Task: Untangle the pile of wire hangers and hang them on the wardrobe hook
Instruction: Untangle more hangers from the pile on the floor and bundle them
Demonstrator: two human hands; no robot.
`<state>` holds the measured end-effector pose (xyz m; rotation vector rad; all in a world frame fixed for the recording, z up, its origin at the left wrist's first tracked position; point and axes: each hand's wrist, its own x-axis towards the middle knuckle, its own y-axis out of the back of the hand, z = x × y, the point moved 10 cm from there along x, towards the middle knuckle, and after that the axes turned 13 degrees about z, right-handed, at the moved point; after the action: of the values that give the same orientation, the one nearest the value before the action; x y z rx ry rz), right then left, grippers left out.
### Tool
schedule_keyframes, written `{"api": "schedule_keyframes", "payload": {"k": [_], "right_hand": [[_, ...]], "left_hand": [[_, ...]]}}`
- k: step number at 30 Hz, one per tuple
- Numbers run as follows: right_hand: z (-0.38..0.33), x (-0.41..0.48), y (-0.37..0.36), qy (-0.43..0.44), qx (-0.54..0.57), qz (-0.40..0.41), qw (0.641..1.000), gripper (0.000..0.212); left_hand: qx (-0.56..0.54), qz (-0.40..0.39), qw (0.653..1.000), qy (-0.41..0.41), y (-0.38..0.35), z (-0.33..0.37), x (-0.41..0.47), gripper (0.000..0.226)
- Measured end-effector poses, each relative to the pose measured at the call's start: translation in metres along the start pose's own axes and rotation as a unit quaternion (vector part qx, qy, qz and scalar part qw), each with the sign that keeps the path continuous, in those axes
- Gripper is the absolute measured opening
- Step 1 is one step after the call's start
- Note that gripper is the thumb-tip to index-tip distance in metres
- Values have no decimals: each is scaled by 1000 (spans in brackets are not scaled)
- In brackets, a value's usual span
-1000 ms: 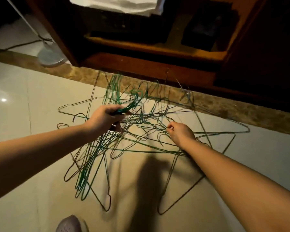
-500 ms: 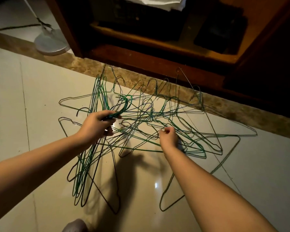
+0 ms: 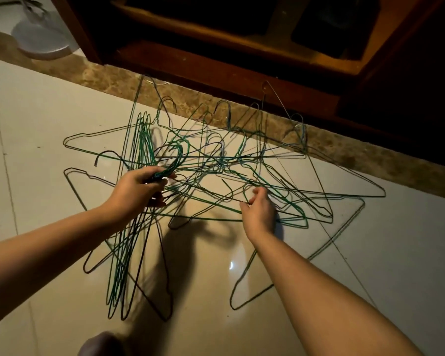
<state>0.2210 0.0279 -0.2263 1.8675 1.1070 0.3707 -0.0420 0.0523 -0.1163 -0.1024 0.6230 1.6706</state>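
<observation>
1. At 9 o'clock from the middle of the pile of wire hangers (image 3: 229, 163), the left hand's fingers (image 3: 152, 176) are curled tight round the necks of a bundle of green hangers (image 3: 118, 265). The hooks arch out of the fist toward 1 o'clock.
2. The left hand (image 3: 136, 194) shows its back to the camera. Its forearm enters from 8 o'clock of the view.
3. The bundle's triangular bodies trail from the fist toward 6 o'clock. Whether their lower corners touch the floor (image 3: 31, 191) cannot be told.
4. At 5 o'clock from the pile's middle, the right hand's fingers (image 3: 258, 192) are narrowed, and thumb and forefinger pinch one thin wire. Which hanger that wire belongs to cannot be told.
5. The right hand (image 3: 260, 214) sits over the pile's near edge. Its forearm enters from 4 o'clock of the view.
6. The pile lies spread on the floor between and beyond both hands, with green and dark wires crossed and interlocked.
7. Several hooks at the pile's 12 o'clock edge overlap the brown stone threshold (image 3: 93, 75).
8. The wardrobe (image 3: 216, 70) stands just beyond the threshold, at 12 o'clock. Its interior is dark.
9. A round white base (image 3: 40, 43) stands at 10 o'clock of the view, well apart from the pile.
10. A shoe toe (image 3: 100, 345) shows at the 6 o'clock edge.
</observation>
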Motion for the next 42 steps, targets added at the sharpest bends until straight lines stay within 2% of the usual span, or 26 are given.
{"api": "schedule_keyframes", "payload": {"k": [2, 5, 12, 15, 18, 21, 23, 26, 31, 38, 42], "right_hand": [[1, 1, 0, 49, -59, 0, 997, 21], [0, 3, 10, 74, -84, 23, 993, 20], [26, -18, 40, 21, -30, 35, 999, 14], [37, -27, 55, 58, -29, 65, 996, 15], [45, -31, 62, 100, -65, 56, 991, 23], [61, -25, 75, 96, -117, 63, 987, 38], [77, -15, 82, 82, -154, 58, 983, 41], [91, -1, 84, 99, -205, 21, 973, 34], [86, 14, 82, 137, -189, 7, 972, 23], [75, 16, 90, 214, -207, 37, 954, 24], [67, 14, 97, 237, -225, 24, 945, 24]], "left_hand": [[4, -5, 1000, 5, -5, -2, -2, 28], [4, -16, 1000, -13, -12, 6, -9, 27], [-11, -9, 999, -35, -24, 16, -23, 29], [-25, -30, 998, -51, -38, 26, -32, 28], [-19, -64, 996, -66, -52, 34, -41, 28], [-16, -69, 995, -75, -59, 37, -47, 34], [-13, -73, 994, -76, -63, 38, -51, 35], [-8, -84, 994, -69, -70, 35, -53, 32], [12, -88, 994, -60, -79, 26, -53, 29], [28, -69, 995, -68, -81, 23, -49, 24], [34, -73, 994, -75, -82, 23, -47, 25]]}}
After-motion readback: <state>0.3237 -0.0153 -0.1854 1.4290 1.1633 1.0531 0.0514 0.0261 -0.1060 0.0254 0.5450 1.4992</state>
